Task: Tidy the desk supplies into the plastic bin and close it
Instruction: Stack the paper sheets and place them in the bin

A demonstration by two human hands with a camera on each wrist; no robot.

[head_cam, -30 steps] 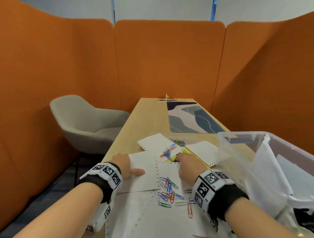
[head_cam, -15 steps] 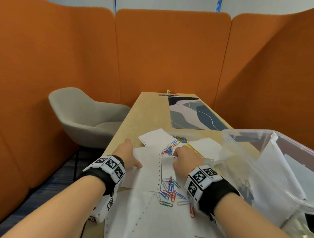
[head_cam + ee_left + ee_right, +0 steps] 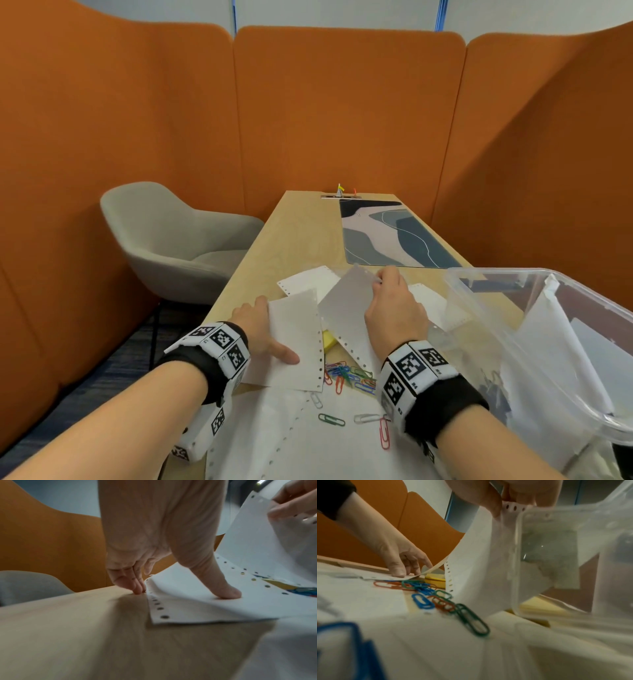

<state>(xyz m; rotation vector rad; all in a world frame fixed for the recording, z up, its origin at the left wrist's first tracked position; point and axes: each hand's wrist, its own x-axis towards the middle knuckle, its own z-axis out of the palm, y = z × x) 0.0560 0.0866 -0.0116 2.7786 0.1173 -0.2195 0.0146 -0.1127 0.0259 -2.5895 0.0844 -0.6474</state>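
Observation:
White perforated paper sheets and coloured paper clips (image 3: pixel 346 375) lie scattered on the wooden desk (image 3: pixel 301 233). My left hand (image 3: pixel 265 329) holds one sheet (image 3: pixel 294 342): the thumb (image 3: pixel 223 592) presses on top and curled fingers (image 3: pixel 137 586) meet its far edge, which bows up. My right hand (image 3: pixel 380 279) pinches the punched top edge of a second sheet (image 3: pixel 346 308) and holds it tilted up off the desk, next to the clear plastic bin (image 3: pixel 496 308). A yellow item (image 3: pixel 329 339) shows between the two sheets. The bin stands open at the right with paper inside.
More sheets (image 3: pixel 308 445) cover the near desk with loose clips (image 3: pixel 383 433) on them. A patterned desk mat (image 3: pixel 387 233) lies at the far right of the desk. A grey chair (image 3: pixel 171 240) stands left of the desk. Orange partitions enclose the space.
My right hand has lifted a sheet up by its punched edge, uncovering the yellow item and clips. My left hand has closed thumb and fingers on its sheet, whose edge now bows up.

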